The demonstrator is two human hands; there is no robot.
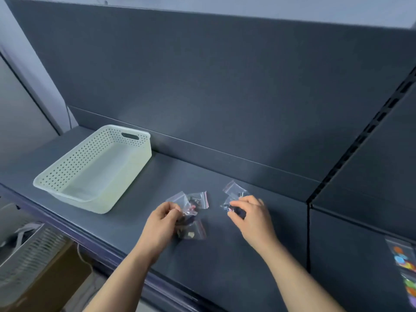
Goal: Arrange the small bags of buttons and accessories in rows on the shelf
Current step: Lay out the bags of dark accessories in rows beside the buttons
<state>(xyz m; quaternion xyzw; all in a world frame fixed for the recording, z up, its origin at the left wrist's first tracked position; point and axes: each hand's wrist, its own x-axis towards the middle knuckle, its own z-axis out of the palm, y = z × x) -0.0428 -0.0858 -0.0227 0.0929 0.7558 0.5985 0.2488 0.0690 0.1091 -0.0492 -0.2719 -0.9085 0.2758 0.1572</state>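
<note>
Two bare forearms reach in from the bottom edge over a dark grey shelf (225,255) strewn with small clear zip bags of buttons. At left, the left hand (162,224) has its fingers (174,210) curled and pinching the near edge of a clump (191,204) of about three bags, red seal strips showing, which lies on the shelf roughly midway across. Touching that clump on its near side, the lowest bag (193,230) sits just beside the palm, with dark and pale pieces inside. To the right, apart from the clump, the right hand (252,219) has its fingers (236,203) drawn narrow, thumb and forefinger nipping a dark bag (226,206) down at the shelf surface. One flat bag (234,189) lies just behind that hand, near the raised lip at the back of the shelf. Well to the left, a pale perforated basket (144,152) stands on the shelf at an angle, a slot handle in its far wall. Behind rises a plain dark back panel (202,86). On the right, a slotted upright (360,152) divides this bay from the next one, where packets of coloured buttons (403,260) show at the frame's edge. Below the shelf, at lower left, are a grey crate (29,255) and a brown carton (56,278).
</note>
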